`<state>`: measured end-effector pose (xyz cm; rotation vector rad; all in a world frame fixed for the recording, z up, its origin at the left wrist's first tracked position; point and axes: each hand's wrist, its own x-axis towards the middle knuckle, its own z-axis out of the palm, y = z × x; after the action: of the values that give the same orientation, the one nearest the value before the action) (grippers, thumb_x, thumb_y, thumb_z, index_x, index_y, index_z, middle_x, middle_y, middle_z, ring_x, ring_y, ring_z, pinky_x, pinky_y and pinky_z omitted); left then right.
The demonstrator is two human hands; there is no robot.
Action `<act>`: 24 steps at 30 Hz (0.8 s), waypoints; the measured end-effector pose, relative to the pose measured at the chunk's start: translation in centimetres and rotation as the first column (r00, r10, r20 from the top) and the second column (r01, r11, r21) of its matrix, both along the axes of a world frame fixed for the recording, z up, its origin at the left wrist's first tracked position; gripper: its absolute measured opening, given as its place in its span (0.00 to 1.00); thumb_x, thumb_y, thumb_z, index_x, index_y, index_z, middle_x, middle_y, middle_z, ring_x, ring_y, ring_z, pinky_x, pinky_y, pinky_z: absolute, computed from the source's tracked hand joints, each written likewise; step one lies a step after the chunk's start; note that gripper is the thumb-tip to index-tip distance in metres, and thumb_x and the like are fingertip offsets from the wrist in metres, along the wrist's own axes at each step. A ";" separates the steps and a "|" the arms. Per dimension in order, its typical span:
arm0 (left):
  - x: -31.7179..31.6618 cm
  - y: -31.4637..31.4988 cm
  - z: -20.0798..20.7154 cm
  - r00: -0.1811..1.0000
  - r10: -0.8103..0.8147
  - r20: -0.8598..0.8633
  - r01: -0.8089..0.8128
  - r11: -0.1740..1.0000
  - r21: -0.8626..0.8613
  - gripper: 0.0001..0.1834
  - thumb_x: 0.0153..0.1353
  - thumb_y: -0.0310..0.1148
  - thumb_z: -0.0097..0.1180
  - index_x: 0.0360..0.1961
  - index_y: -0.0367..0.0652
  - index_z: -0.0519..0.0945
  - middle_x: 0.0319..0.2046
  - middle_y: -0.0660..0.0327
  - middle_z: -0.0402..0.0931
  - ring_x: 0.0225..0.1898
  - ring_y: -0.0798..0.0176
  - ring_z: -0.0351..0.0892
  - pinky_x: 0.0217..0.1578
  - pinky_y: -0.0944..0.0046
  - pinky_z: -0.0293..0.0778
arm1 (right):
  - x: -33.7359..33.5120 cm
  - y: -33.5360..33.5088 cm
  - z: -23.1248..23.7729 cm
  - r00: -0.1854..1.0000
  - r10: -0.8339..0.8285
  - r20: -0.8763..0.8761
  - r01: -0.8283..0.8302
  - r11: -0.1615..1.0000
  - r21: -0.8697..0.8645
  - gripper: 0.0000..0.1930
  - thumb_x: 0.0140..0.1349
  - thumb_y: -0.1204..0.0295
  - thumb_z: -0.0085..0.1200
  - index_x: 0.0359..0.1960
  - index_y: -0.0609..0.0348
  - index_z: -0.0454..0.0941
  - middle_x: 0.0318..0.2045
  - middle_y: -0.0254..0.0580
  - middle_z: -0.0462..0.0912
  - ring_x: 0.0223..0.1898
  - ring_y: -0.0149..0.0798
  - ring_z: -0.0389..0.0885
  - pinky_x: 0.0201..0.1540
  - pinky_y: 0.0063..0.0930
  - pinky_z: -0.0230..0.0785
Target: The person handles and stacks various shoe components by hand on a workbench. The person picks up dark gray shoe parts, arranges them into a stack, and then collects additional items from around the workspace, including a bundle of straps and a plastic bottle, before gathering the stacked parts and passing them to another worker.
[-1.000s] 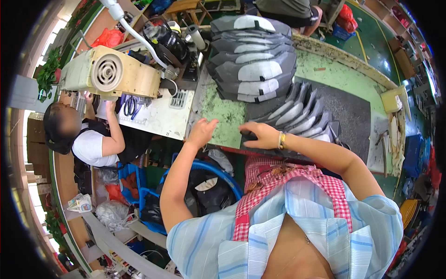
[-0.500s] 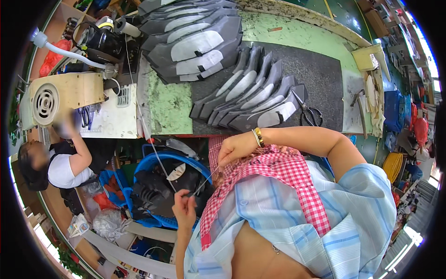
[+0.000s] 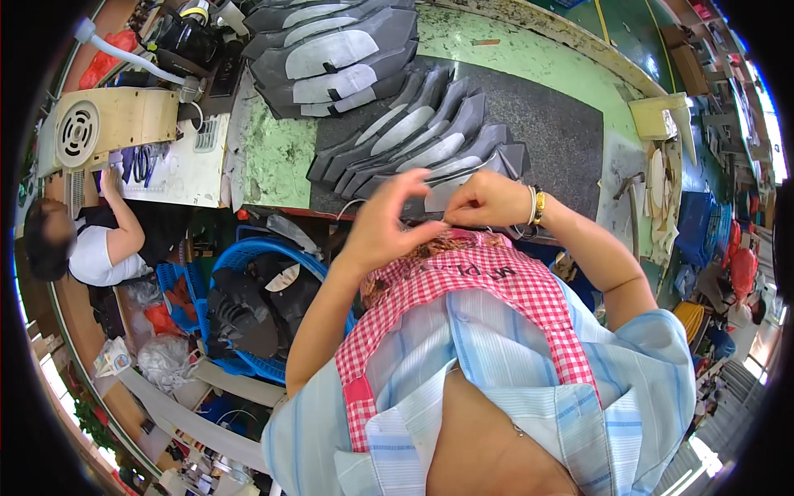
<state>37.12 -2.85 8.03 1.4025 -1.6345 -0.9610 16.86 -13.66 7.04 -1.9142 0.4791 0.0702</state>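
My left hand (image 3: 387, 221) is raised at the table's front edge, its thumb and forefinger spread apart with nothing visible between them. Just right of it, my right hand (image 3: 486, 201) is closed, fingertips pinched together; what they hold, if anything, is too small to make out. Beyond my hands lies a fanned row of dark curved pieces with pale grey patches (image 3: 436, 150), the nearest partly hidden by my right hand. A short curl of white cord (image 3: 351, 204) shows beside my left hand. Farther back is a larger stack of similar pieces (image 3: 331, 59).
The pieces lie on a dark mat (image 3: 546, 124) over a green table (image 3: 277, 169). A hammer (image 3: 633, 198) rests at the right. Below the table's left part is a blue basket (image 3: 225, 256) of dark parts. Another person (image 3: 107, 248) sits at the left near a beige machine (image 3: 136, 116).
Both hands have moved up and right to the table edge. My left hand has opened from its pinch on the cord. The cord stretched between my hands is no longer visible.
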 end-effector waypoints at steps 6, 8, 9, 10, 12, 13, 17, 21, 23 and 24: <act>-1.8 -1.7 -5.9 0.795 0.201 -0.572 0.016 0.936 0.351 0.17 0.58 0.28 0.57 0.49 0.41 0.70 0.16 0.74 0.65 0.19 0.82 0.57 0.20 0.76 0.52 | -5.9 -6.4 -1.5 0.964 -0.252 -0.089 0.267 0.898 0.351 0.09 0.60 0.68 0.56 0.33 0.60 0.84 0.23 0.24 0.78 0.23 0.17 0.68 0.25 0.15 0.61; -1.0 -2.5 -5.5 0.792 0.235 -0.563 -0.020 0.932 0.361 0.14 0.59 0.26 0.56 0.46 0.40 0.71 0.17 0.76 0.63 0.19 0.82 0.56 0.20 0.77 0.53 | -6.8 -7.4 -2.5 0.937 -0.336 -0.097 0.345 0.847 0.405 0.08 0.59 0.69 0.57 0.32 0.62 0.82 0.24 0.24 0.79 0.24 0.19 0.69 0.26 0.17 0.63; -0.9 -2.0 -5.0 0.869 0.209 -0.449 -0.039 0.933 0.358 0.14 0.58 0.25 0.57 0.46 0.39 0.71 0.16 0.76 0.62 0.18 0.82 0.55 0.20 0.77 0.54 | -7.3 -7.2 -3.0 0.939 -0.333 -0.085 0.340 0.864 0.370 0.08 0.59 0.69 0.57 0.31 0.62 0.82 0.24 0.24 0.79 0.25 0.19 0.69 0.27 0.18 0.64; -0.4 -1.7 -4.6 0.918 0.208 -0.337 -0.088 0.936 0.341 0.14 0.56 0.25 0.58 0.44 0.39 0.74 0.17 0.75 0.64 0.20 0.81 0.57 0.22 0.77 0.57 | -7.6 -7.5 -3.1 0.943 -0.329 -0.054 0.329 0.890 0.316 0.08 0.58 0.70 0.58 0.30 0.63 0.81 0.25 0.25 0.79 0.26 0.20 0.70 0.28 0.19 0.66; 1.6 -0.8 -6.7 0.937 0.253 -0.241 -0.203 0.956 0.214 0.12 0.55 0.24 0.59 0.42 0.39 0.77 0.22 0.72 0.67 0.22 0.79 0.60 0.27 0.76 0.63 | -7.2 -8.5 -3.2 0.985 -0.173 0.005 0.173 0.985 0.024 0.08 0.57 0.69 0.59 0.31 0.62 0.81 0.25 0.29 0.80 0.28 0.21 0.72 0.33 0.22 0.69; 3.3 0.3 -7.8 0.920 0.275 -0.281 -0.194 0.939 0.284 0.13 0.55 0.25 0.60 0.42 0.39 0.77 0.22 0.71 0.69 0.23 0.79 0.63 0.27 0.76 0.64 | -7.1 -7.8 -5.4 0.960 -0.277 -0.027 0.278 0.945 0.172 0.08 0.56 0.69 0.60 0.31 0.62 0.82 0.24 0.32 0.81 0.27 0.23 0.73 0.32 0.23 0.70; 12.2 7.1 -7.2 0.797 0.294 0.528 -0.454 0.868 0.201 0.17 0.48 0.27 0.61 0.41 0.39 0.77 0.24 0.59 0.78 0.25 0.64 0.77 0.29 0.64 0.71 | -1.4 -3.3 -4.3 0.998 -0.061 -0.026 0.054 0.975 -0.217 0.13 0.55 0.59 0.54 0.27 0.56 0.80 0.25 0.46 0.82 0.27 0.44 0.81 0.31 0.36 0.71; 15.4 9.5 -4.7 0.069 0.317 0.946 -0.396 0.879 -0.265 0.20 0.38 0.28 0.61 0.38 0.39 0.77 0.43 0.49 0.74 0.50 0.46 0.69 0.49 0.51 0.64 | 3.1 -0.5 -2.2 0.999 0.040 0.010 -0.033 0.927 -0.373 0.11 0.55 0.59 0.53 0.27 0.53 0.80 0.22 0.41 0.82 0.25 0.46 0.81 0.30 0.38 0.71; 10.8 5.3 0.5 0.447 0.050 0.893 -0.236 0.970 0.064 0.40 0.30 0.34 0.70 0.51 0.39 0.70 0.47 0.46 0.71 0.51 0.45 0.69 0.49 0.50 0.65 | 4.8 0.2 -1.4 0.996 0.066 -0.067 -0.088 0.911 -0.403 0.10 0.52 0.61 0.52 0.24 0.51 0.80 0.22 0.43 0.82 0.27 0.48 0.81 0.33 0.41 0.72; 8.0 3.2 2.6 0.703 -0.101 0.704 -0.063 0.977 0.204 0.49 0.29 0.36 0.71 0.58 0.40 0.63 0.52 0.46 0.68 0.54 0.44 0.67 0.51 0.50 0.65 | 5.2 0.2 -1.2 0.993 0.089 -0.083 -0.115 0.911 -0.397 0.09 0.51 0.61 0.52 0.24 0.49 0.81 0.23 0.44 0.82 0.27 0.49 0.81 0.33 0.42 0.72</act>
<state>45.16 0.31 10.63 2.0926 -2.1431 -0.6306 22.10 -13.45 5.82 -2.3477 0.4611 0.1074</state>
